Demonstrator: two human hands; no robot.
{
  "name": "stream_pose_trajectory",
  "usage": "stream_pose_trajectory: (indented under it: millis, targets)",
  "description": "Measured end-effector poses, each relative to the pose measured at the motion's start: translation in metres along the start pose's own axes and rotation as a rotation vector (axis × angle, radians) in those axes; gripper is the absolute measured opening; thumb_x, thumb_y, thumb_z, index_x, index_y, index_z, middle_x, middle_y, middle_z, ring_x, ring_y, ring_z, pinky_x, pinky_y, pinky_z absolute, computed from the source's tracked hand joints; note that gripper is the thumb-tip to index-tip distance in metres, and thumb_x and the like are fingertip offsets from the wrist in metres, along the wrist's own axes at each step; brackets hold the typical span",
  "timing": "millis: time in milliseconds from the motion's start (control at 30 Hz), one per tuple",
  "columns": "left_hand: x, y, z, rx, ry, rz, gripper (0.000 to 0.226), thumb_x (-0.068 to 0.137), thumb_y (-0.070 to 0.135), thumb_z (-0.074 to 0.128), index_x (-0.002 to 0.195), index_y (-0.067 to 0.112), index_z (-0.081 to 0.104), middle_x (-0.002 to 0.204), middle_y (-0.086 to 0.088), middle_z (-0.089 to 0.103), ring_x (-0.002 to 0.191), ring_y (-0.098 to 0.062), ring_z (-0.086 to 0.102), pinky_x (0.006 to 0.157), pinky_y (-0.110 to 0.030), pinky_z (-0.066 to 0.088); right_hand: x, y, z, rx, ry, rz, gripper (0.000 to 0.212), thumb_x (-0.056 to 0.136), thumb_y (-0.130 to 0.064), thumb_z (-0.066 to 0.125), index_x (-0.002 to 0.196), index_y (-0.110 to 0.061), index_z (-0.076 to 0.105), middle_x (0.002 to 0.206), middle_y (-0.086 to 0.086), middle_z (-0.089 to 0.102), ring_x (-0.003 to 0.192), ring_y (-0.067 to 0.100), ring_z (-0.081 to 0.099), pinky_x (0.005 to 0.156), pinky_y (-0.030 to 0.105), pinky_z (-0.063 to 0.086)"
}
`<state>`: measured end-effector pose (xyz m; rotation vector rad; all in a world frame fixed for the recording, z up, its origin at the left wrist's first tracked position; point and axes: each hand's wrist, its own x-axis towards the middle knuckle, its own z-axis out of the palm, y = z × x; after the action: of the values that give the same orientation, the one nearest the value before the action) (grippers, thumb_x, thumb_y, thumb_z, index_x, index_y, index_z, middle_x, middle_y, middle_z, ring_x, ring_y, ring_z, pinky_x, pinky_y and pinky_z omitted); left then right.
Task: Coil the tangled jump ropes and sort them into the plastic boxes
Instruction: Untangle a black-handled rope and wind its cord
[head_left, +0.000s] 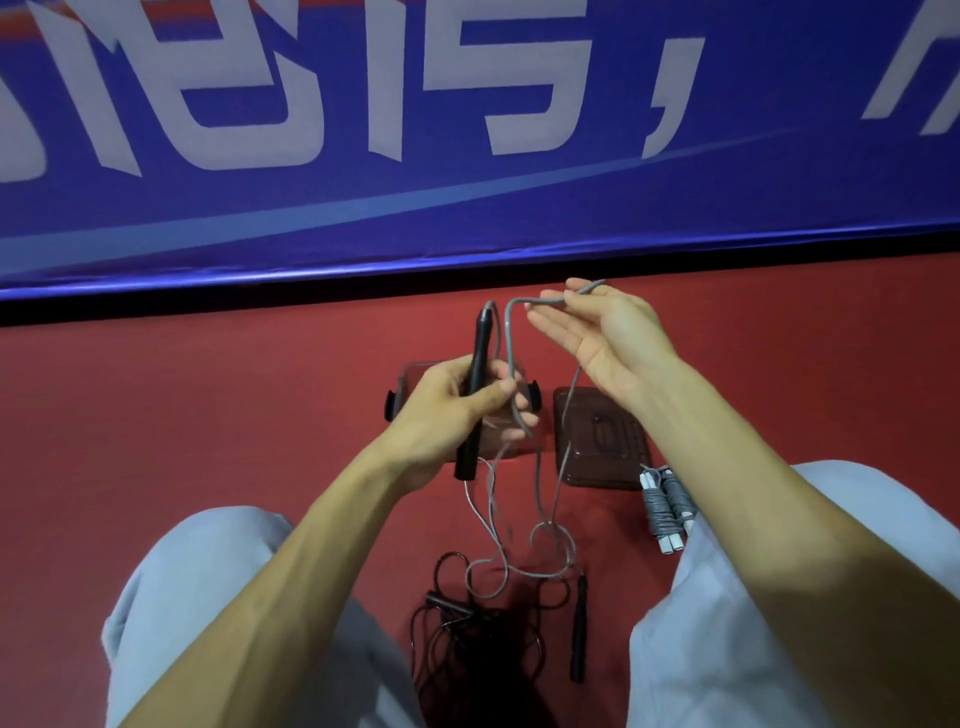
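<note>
Pale grey trouser legs (208, 597) frame the near edge of the red floor (208, 415); the person sits with the work between the knees.

Between the knees lies a loose black tangled rope (447, 623), not coiled. Just beside it, to the right, a second black handle (578, 634) lies flat, its long axis running toward the person.

Subject item: thin grey jump-rope cord (511, 353). It leaves the top of a slim black handle (480, 353), arches across to the right, then drops in slack strands to open loops on the floor beside the black tangle.

Hands: well apart, both raised above the floor. The left hand (457, 410) is wrapped round the black handle, which stands near upright with its cord end pointing away. The right hand (602, 343) pinches the cord between thumb and forefinger, remaining fingers straight.

Governing relation: all slack lies below both hands and toward the person. The right hand sits on the free run, so in my judgement it feeds the winding while the left anchors.

Toward the far edge, a clear plastic box with black clips (410, 376) sits behind the left hand. A second clear tray or lid (597, 441) lies right of it; which it is cannot be told. A coiled grey rope with white handles (667, 512) lies on the floor at that tray's near right corner, not boxed. A blue banner (467, 208) bounds the floor.
</note>
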<state>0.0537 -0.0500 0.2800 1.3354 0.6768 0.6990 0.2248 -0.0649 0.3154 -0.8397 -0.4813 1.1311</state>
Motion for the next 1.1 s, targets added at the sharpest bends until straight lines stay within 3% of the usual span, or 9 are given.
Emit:
stream_pose_trajectory:
  millis: [133,267,400,533,600,667,867,1000,1100]
  targets:
    - [0.002,0.008,-0.002,-0.234,0.137,0.086,0.01,0.098,0.001,0.049,0.093,0.006,0.056,0.072,-0.005,0.065,0.072,-0.023,0.072,0.068,-0.033,0.062,-0.001,0.008,-0.002,-0.224,-0.016,0.055,0.02,0.095,0.009,0.044,0.112,0.002,0.049,0.109,0.024,0.063,0.086,0.036,0.07,0.07,0.038,0.061]
    - [0.003,0.016,-0.005,-0.446,0.237,0.141,0.009,0.098,0.002,0.05,0.093,0.006,0.056,0.075,-0.006,0.065,0.078,-0.024,0.073,0.071,-0.033,0.061,0.0,0.023,-0.004,-0.65,-0.075,0.091,0.031,0.096,0.005,0.043,0.125,0.0,0.053,0.116,0.015,0.066,0.09,0.028,0.07,0.076,0.035,0.059]
    - [0.003,0.023,-0.01,-0.667,0.309,0.177,0.006,0.098,0.001,0.05,0.095,0.004,0.055,0.08,-0.009,0.066,0.082,-0.026,0.074,0.076,-0.036,0.061,-0.003,0.036,-0.005,-0.997,-0.279,0.159,0.05,0.086,0.018,0.03,0.107,-0.011,0.064,0.105,0.007,0.07,0.095,0.022,0.068,0.091,0.038,0.053]
    - [0.003,0.028,-0.02,-0.872,0.324,0.19,0.005,0.098,0.002,0.051,0.1,0.0,0.055,0.085,-0.011,0.066,0.086,-0.027,0.074,0.068,-0.034,0.06,-0.01,0.047,-0.007,-1.306,-0.479,0.204,0.033,0.086,0.009,0.052,0.102,-0.015,0.068,0.096,0.001,0.067,0.088,0.012,0.06,0.081,0.023,0.046]
    - [0.002,0.03,-0.025,-0.947,0.32,0.2,0.006,0.098,0.003,0.051,0.099,0.0,0.056,0.084,-0.011,0.068,0.087,-0.027,0.074,0.068,-0.034,0.06,-0.01,0.053,-0.012,-1.33,-0.517,0.303,0.015,0.091,-0.005,0.06,0.095,-0.016,0.068,0.094,0.003,0.062,0.085,0.013,0.054,0.077,0.029,0.047]
    - [0.001,0.031,-0.03,-0.956,0.322,0.219,0.006,0.098,0.004,0.052,0.097,0.0,0.057,0.083,-0.01,0.07,0.09,-0.027,0.073,0.071,-0.035,0.06,-0.009,0.056,-0.014,-1.316,-0.509,0.354,0.016,0.096,-0.013,0.057,0.085,-0.018,0.067,0.096,0.003,0.063,0.09,0.014,0.056,0.078,0.038,0.053]
    - [0.01,0.022,-0.037,-0.762,0.439,0.225,0.014,0.098,0.005,0.053,0.11,-0.001,0.054,0.104,-0.015,0.067,0.095,-0.027,0.072,0.07,-0.034,0.06,-0.006,0.049,-0.007,-1.101,-0.294,0.228,0.021,0.102,-0.007,0.04,0.089,-0.013,0.054,0.079,0.007,0.064,0.066,0.022,0.065,0.059,0.03,0.057]
    - [0.015,0.006,-0.027,-0.21,0.457,0.024,0.012,0.099,0.003,0.05,0.105,0.009,0.057,0.087,-0.005,0.06,0.082,-0.02,0.064,0.067,-0.033,0.057,-0.007,0.037,0.001,-0.885,-0.185,0.048,0.016,0.102,-0.004,0.039,0.097,-0.007,0.054,0.077,0.011,0.06,0.052,0.016,0.067,0.05,0.029,0.058]
    - [0.015,-0.008,-0.025,0.268,0.354,0.025,0.015,0.096,0.005,0.055,0.097,0.017,0.064,0.082,-0.002,0.063,0.078,-0.017,0.057,0.07,-0.028,0.049,-0.009,0.025,0.006,-0.703,-0.119,-0.026,0.015,0.102,-0.007,0.043,0.097,-0.004,0.056,0.078,0.011,0.059,0.054,0.018,0.068,0.049,0.029,0.057]
